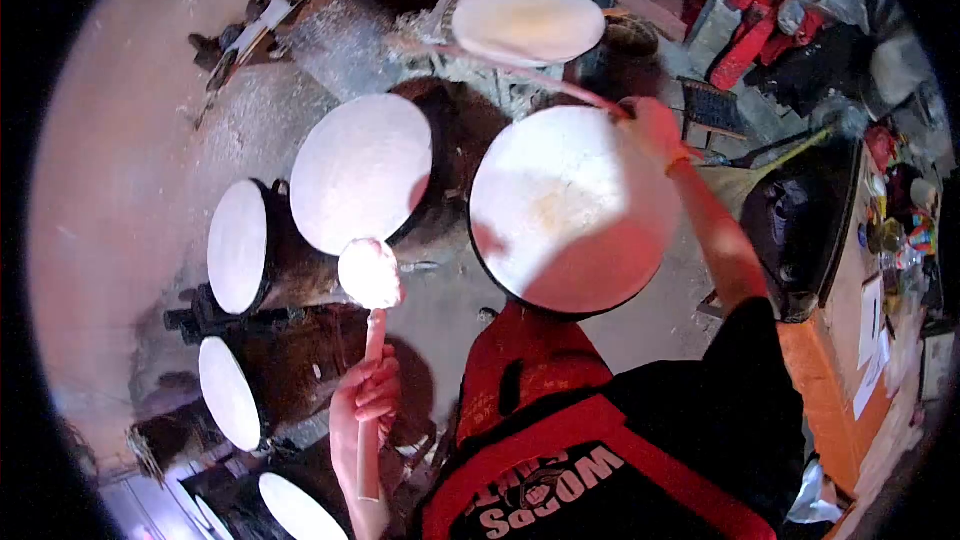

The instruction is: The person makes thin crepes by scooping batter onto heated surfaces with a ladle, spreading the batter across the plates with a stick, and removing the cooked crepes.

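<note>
My left hand (372, 390) is wrapped round the handle of a padded mallet (370, 275), its pale round head pointing up beside a tilted white drum (361, 173). At the right edge of the large round drum (570, 200), my right hand (652, 132) is closed on a thin stick (560, 88). The stick reaches up and left, blurred along its far part, in front of the upper white drum (528, 20). My right forearm casts a shadow on the large drumhead.
More white drumheads stand at the left (238, 247) and lower left (230, 393). An orange-sided table (840, 390) with papers and small items is at the right. Red items (745, 50) lie at the upper right, near a small dark rack (712, 107).
</note>
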The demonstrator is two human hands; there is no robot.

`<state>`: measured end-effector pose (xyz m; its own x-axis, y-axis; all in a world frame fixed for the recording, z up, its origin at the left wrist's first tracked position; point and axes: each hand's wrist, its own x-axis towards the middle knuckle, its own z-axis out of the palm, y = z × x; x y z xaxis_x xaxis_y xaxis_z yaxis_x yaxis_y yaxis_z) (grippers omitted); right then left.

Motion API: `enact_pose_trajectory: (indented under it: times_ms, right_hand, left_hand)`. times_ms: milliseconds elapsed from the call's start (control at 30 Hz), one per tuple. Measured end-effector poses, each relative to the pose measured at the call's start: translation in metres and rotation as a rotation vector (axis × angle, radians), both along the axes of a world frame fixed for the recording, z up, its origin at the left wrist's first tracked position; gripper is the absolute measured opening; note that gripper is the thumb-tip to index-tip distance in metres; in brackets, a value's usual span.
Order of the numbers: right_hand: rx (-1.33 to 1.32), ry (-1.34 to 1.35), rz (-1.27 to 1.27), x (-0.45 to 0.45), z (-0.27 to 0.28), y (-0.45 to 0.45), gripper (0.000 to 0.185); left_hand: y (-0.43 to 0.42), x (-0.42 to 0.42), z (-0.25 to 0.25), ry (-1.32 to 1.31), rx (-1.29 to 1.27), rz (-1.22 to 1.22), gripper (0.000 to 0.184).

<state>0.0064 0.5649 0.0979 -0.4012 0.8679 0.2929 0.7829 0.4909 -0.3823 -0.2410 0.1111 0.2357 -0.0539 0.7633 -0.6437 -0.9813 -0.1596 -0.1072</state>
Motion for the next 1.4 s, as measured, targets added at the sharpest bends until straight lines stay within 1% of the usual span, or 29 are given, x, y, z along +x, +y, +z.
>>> enact_pose_trajectory:
  times_ms: [67, 167, 200, 267, 367, 400, 500, 567, 633, 667, 700, 733, 767, 800, 867, 900, 933, 967, 1000, 1033, 1067, 1100, 1133, 1167, 1200, 1267, 1300, 1367, 1400]
  right_hand:
    - [-0.121, 0.062, 0.088, 0.005, 0.051, -0.010, 0.032]
    - [-0.374, 0.223, 0.161, 0.003, 0.097, -0.009, 0.033]
    - [-0.378, 0.170, 0.148, -0.004, 0.111, -0.010, 0.032]
    - [-0.387, 0.062, 0.125, -0.025, 0.130, -0.016, 0.031]
    - [-0.349, -0.030, 0.209, -0.053, 0.148, -0.007, 0.035]
    - [-0.250, -0.062, 0.255, -0.061, 0.141, 0.007, 0.033]
    - [0.583, -0.082, 0.372, -0.068, 0.142, 0.070, 0.034]
    - [-0.078, -0.239, 0.090, -0.090, 0.200, 0.101, 0.033]
    - [0.288, -0.295, -0.028, -0.111, 0.244, 0.113, 0.032]
    - [0.542, -0.331, -0.034, -0.112, 0.255, 0.136, 0.029]
    - [0.619, -0.273, 0.034, -0.126, 0.272, 0.128, 0.028]
    - [0.685, -0.262, 0.098, -0.135, 0.274, 0.136, 0.028]
    - [0.749, -0.252, 0.165, -0.144, 0.270, 0.143, 0.028]
    - [0.731, -0.224, 0.149, -0.160, 0.259, 0.135, 0.028]
    - [0.843, -0.176, 0.382, -0.184, 0.211, 0.142, 0.026]
    - [0.705, -0.485, 0.227, -0.201, 0.185, 0.136, 0.022]
    - [0.717, -0.169, 0.418, -0.196, 0.131, 0.167, 0.022]
    - [0.626, -0.056, 0.355, -0.201, 0.071, 0.178, 0.023]
    - [0.589, -0.058, 0.261, -0.207, 0.022, 0.175, 0.024]
    - [0.553, -0.058, 0.170, -0.208, -0.022, 0.171, 0.025]
    - [0.511, -0.191, 0.075, -0.208, -0.055, 0.163, 0.025]
    - [0.427, -0.284, 0.031, -0.210, -0.069, 0.158, 0.024]
    - [0.344, -0.384, -0.010, -0.212, -0.084, 0.153, 0.023]
    - [0.219, -0.443, 0.001, -0.213, -0.091, 0.149, 0.023]
    - [0.530, -0.346, 0.049, -0.209, -0.098, 0.144, 0.019]
    - [0.382, -0.305, 0.018, -0.201, -0.107, 0.145, 0.018]
    - [0.311, -0.280, 0.005, -0.198, -0.108, 0.146, 0.017]
    - [0.224, -0.278, -0.107, -0.193, -0.122, 0.146, 0.020]
    - [0.180, -0.272, -0.162, -0.191, -0.129, 0.144, 0.022]
  left_hand:
    - [-0.002, -0.005, -0.005, 0.027, 0.017, -0.026, 0.021]
    - [0.003, -0.008, -0.004, -0.005, 0.008, -0.018, 0.019]
    - [0.001, -0.013, -0.013, 0.041, 0.083, -0.038, 0.027]
    - [0.001, -0.024, -0.019, 0.013, 0.089, -0.054, 0.027]
    - [0.012, -0.042, -0.014, -0.004, 0.079, -0.076, 0.026]
    - [0.017, -0.050, -0.014, -0.017, 0.067, -0.086, 0.026]
    - [0.034, -0.076, -0.015, -0.050, 0.052, -0.128, 0.023]
    - [0.049, -0.096, -0.019, -0.033, 0.070, -0.177, 0.022]
    - [0.064, -0.119, -0.025, 0.033, 0.112, -0.241, 0.022]
    - [0.072, -0.131, -0.028, 0.022, 0.073, -0.255, 0.023]
    - [0.083, -0.143, -0.029, 0.039, 0.080, -0.283, 0.022]
    - [0.092, -0.154, -0.029, 0.064, 0.070, -0.300, 0.021]
    - [0.099, -0.165, -0.031, 0.087, 0.057, -0.315, 0.021]
    - [0.103, -0.175, -0.032, 0.105, 0.072, -0.334, 0.021]
    - [0.120, -0.196, -0.034, 0.174, 0.080, -0.392, 0.021]
    - [0.125, -0.206, -0.036, 0.177, 0.086, -0.403, 0.021]
    - [0.128, -0.216, -0.040, 0.181, 0.093, -0.413, 0.021]
    - [0.132, -0.225, -0.043, 0.186, 0.100, -0.420, 0.021]
    - [0.136, -0.230, -0.044, 0.218, 0.164, -0.428, 0.022]
    - [0.137, -0.232, -0.043, 0.243, 0.143, -0.418, 0.022]
    - [0.137, -0.234, -0.040, 0.270, 0.122, -0.408, 0.023]
    - [0.138, -0.236, -0.037, 0.296, 0.099, -0.397, 0.023]
    - [0.140, -0.236, -0.033, 0.431, 0.024, -0.417, 0.024]
    - [0.140, -0.237, -0.032, 0.452, -0.001, -0.411, 0.024]
    - [0.139, -0.237, -0.032, 0.474, -0.026, -0.403, 0.024]
    - [0.140, -0.230, -0.025, 0.481, -0.021, -0.360, 0.025]
    - [0.139, -0.227, -0.025, 0.419, 0.009, -0.349, 0.025]
    - [0.135, -0.220, -0.030, 0.301, 0.069, -0.322, 0.025]
    - [0.135, -0.213, -0.030, 0.328, 0.072, -0.341, 0.025]
